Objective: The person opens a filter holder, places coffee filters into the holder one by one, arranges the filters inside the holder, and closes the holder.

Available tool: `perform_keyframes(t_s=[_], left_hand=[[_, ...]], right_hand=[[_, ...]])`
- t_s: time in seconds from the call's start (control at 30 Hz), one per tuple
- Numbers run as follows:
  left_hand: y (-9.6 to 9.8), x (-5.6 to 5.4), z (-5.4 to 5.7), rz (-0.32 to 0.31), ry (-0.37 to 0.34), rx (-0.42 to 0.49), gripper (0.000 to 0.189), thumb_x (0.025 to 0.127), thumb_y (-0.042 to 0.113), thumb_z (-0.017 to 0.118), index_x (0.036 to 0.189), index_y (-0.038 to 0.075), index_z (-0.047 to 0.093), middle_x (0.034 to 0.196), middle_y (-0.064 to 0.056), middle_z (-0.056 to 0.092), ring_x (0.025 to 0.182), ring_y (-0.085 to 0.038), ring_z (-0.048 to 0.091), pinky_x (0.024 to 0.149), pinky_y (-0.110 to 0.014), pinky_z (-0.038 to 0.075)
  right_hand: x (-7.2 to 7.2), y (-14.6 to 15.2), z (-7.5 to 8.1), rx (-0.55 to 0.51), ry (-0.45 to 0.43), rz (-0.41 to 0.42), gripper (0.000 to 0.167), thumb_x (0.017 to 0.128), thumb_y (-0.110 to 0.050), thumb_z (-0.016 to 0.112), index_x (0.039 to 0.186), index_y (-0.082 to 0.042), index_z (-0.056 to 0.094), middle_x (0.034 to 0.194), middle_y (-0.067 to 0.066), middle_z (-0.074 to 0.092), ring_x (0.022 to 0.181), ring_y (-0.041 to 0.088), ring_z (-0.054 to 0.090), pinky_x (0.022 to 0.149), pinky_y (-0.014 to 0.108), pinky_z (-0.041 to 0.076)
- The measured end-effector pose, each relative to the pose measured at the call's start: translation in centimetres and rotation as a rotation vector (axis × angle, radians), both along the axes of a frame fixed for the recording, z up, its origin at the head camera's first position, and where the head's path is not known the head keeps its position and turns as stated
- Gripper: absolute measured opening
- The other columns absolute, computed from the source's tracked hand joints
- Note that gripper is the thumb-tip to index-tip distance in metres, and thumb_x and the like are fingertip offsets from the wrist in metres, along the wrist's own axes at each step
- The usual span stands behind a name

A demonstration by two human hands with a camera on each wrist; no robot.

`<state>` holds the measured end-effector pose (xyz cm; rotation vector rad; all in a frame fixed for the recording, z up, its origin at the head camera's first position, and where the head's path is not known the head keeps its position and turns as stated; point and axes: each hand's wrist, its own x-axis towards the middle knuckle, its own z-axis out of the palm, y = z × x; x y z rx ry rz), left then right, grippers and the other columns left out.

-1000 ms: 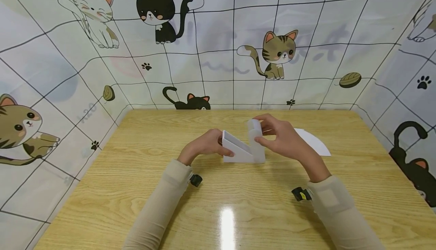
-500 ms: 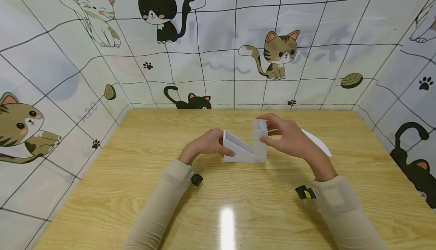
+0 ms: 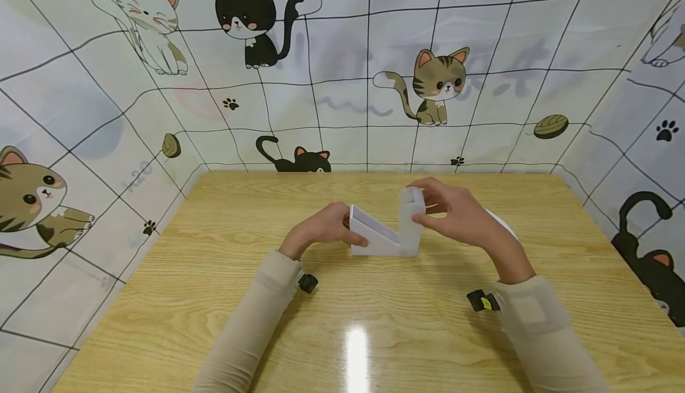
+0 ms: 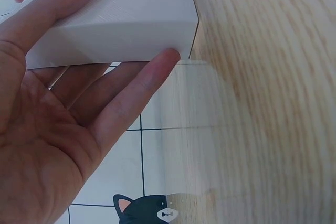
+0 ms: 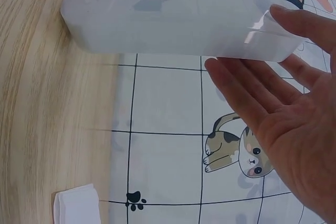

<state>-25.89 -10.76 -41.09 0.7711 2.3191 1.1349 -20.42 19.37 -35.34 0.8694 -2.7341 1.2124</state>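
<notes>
A white slant-topped box (image 3: pixel 373 241) stands on the table at the centre of the head view. At its right end rises a narrow, translucent plastic cover (image 3: pixel 409 229), hollow at the top and close to upright. My left hand (image 3: pixel 327 225) grips the box's tall left end, thumb on the front face, the other fingers mostly hidden behind. In the left wrist view, fingertips lie along the edge of the white wall. My right hand (image 3: pixel 451 214) holds the cover's upper end between thumb and fingers. The right wrist view shows the cover (image 5: pixel 168 27) reaching down toward the table.
A stack of white papers (image 5: pixel 77 205) lies right of the box, partly behind my right wrist. The wooden table (image 3: pixel 257 321) meets cat-printed wall sheeting (image 3: pixel 342 101) at the back and sides.
My right hand has moved a little to the right, swinging the top of the translucent cover away from the box. My left hand and the box stay about where they were.
</notes>
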Motion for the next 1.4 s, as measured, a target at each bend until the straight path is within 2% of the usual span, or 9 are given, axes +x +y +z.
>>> perform_keyframes(t_s=[0.4, 0.87, 1.2, 1.4], left_hand=[[0.0, 0.1, 0.2, -0.002, -0.006, 0.001, 0.036, 0.085, 0.019, 0.086, 0.119, 0.011, 0.075, 0.110, -0.005, 0.079, 0.090, -0.014, 0.074, 0.071, -0.029, 0.057], [0.0, 0.2, 0.3, 0.000, 0.006, -0.006, 0.035, 0.085, 0.018, 0.085, 0.118, 0.011, 0.075, 0.110, -0.005, 0.079, 0.090, -0.014, 0.073, 0.074, -0.036, 0.059], [0.0, 0.2, 0.2, 0.001, 0.016, -0.010, 0.034, 0.085, 0.018, 0.086, 0.117, 0.012, 0.076, 0.109, -0.004, 0.079, 0.088, -0.013, 0.073, 0.069, -0.028, 0.055], [-0.1, 0.2, 0.2, -0.002, 0.014, -0.001, 0.033, 0.085, 0.018, 0.085, 0.116, 0.011, 0.076, 0.108, -0.005, 0.079, 0.088, -0.013, 0.073, 0.074, -0.038, 0.060]], right_hand=[[0.0, 0.7, 0.0, -0.019, 0.000, 0.004, 0.048, 0.094, -0.016, 0.078, 0.138, -0.013, 0.058, 0.120, 0.011, 0.071, 0.109, 0.030, 0.072, 0.095, 0.054, 0.058], [0.2, 1.3, 0.7, -0.001, -0.028, -0.022, 0.049, 0.093, -0.016, 0.078, 0.138, -0.011, 0.059, 0.122, 0.013, 0.071, 0.110, 0.032, 0.072, 0.095, 0.057, 0.057], [0.3, 1.9, 0.9, 0.006, -0.054, -0.029, 0.048, 0.094, -0.019, 0.077, 0.138, -0.011, 0.059, 0.124, 0.012, 0.069, 0.111, 0.031, 0.071, 0.095, 0.054, 0.057], [0.3, 2.3, 0.9, 0.024, -0.061, -0.033, 0.048, 0.095, -0.021, 0.077, 0.139, -0.013, 0.059, 0.124, 0.010, 0.068, 0.112, 0.030, 0.071, 0.095, 0.052, 0.058]])
